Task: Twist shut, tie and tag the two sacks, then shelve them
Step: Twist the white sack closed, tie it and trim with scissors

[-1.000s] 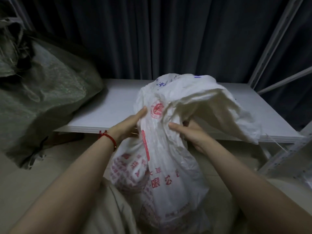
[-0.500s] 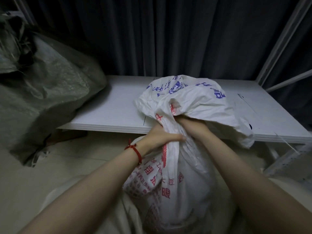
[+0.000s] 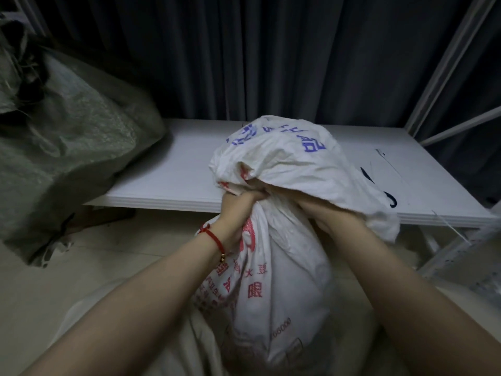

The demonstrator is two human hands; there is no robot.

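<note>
A white woven sack (image 3: 282,280) with red and blue print stands on the floor between my forearms. Its neck is bunched tight, and the loose top flops over toward the shelf. My left hand (image 3: 238,210), with a red cord on its wrist, is clenched around the gathered neck. My right hand (image 3: 322,215) grips the neck from the other side, its fingers partly hidden under the folded-over top. A grey-green woven sack (image 3: 67,147) leans at the left, its dark mouth near the top left corner.
A low white shelf board (image 3: 168,183) runs across behind the white sack, with thin dark ties (image 3: 390,199) lying at its right end. White metal rack uprights (image 3: 444,66) rise at the right. Dark curtains hang behind. The floor is pale tile.
Both hands have closed in from the sack's sides onto its neck and squeezed it together. The loose top has folded over toward the shelf.
</note>
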